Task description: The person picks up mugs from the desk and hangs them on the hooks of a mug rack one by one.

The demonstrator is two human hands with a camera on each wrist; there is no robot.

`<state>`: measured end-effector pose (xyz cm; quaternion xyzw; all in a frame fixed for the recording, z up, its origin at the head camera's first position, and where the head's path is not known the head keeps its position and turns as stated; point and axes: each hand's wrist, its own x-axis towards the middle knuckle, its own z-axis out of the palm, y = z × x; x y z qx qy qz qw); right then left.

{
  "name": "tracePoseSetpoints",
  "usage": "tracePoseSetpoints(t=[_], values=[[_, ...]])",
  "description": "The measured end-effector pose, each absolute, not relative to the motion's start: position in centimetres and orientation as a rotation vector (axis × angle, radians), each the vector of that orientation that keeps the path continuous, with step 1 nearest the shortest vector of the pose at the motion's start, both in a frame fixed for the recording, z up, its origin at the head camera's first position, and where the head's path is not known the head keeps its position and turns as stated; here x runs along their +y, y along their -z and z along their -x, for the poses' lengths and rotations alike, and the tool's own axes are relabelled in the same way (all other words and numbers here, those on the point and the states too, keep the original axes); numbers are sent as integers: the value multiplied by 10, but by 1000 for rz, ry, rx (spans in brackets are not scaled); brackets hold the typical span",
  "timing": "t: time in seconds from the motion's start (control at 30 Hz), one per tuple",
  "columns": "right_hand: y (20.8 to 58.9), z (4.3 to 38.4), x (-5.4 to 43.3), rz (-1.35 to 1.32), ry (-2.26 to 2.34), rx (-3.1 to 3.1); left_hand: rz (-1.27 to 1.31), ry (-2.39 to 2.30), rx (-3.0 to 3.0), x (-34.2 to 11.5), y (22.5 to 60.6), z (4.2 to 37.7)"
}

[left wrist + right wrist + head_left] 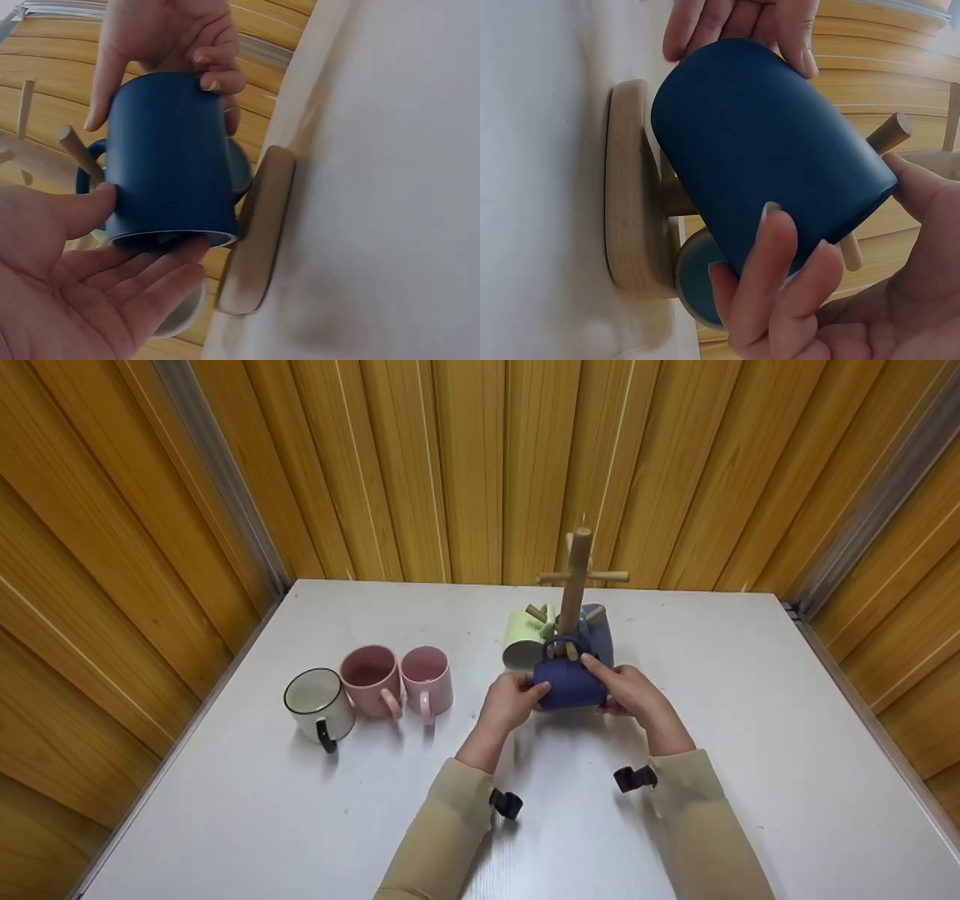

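A dark blue mug lies sideways between both hands at the front of a wooden mug tree. Its handle loop is turned up, around a lower peg. My left hand grips the mug's left end, thumb on its side, fingers at the rim in the left wrist view. At the other end my right hand holds it between thumb and fingers. Behind it, a light green mug and a grey-blue mug hang on the tree.
Left of the tree stand a white mug with black rim and handle, a pink mug and a smaller pink mug. They are upright on the white table. Wood-panelled walls enclose the table's back and sides.
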<state>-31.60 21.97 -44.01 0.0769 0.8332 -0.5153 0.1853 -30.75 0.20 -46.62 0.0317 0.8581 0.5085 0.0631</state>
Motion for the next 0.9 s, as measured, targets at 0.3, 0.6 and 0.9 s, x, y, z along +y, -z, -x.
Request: tracePoseSetpoints(t=[0.3,0.6,0.9], values=[[441,316,220,-203,1459,2330,-75,-1324,2797,-55,416,291],[432,311,222,-154,1316,2428,353,-1245,2924,-111,397,276],[409,300,222,-162,1255,2700,369,-946,2831,-126,407,274]])
